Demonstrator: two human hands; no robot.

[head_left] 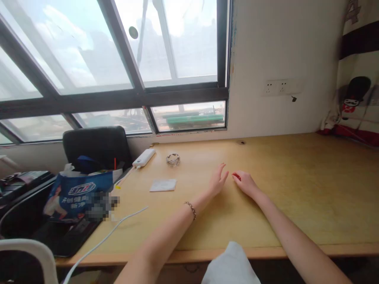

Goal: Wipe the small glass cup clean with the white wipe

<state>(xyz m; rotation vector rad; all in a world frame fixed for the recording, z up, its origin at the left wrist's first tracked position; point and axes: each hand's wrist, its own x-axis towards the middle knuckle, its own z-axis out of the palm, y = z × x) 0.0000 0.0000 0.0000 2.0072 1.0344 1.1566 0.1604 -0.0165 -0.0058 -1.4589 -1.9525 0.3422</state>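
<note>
My left hand (218, 180) is open above the table, its fingers stretched out and nothing in them. A chain bracelet (192, 210) circles the left wrist. Just to the right, my right hand (244, 183) is closed, with a small dark red thing (237, 177) showing at its curled fingers; its kind cannot be made out. A narrow gap separates the two hands. Left of them lies a flat white rectangular packet or card (163, 185), and behind it a silvery ring-shaped thing (173, 159). Neither hand touches these.
On the wooden table (310, 189), a white power bank (144, 157) with cables lies at the back left. A white cable (118, 224) crosses the left edge. A black chair (96, 144) holds a blue bag (77, 193). Behind are a window, a wall socket (276, 87) and a curtain (359, 79).
</note>
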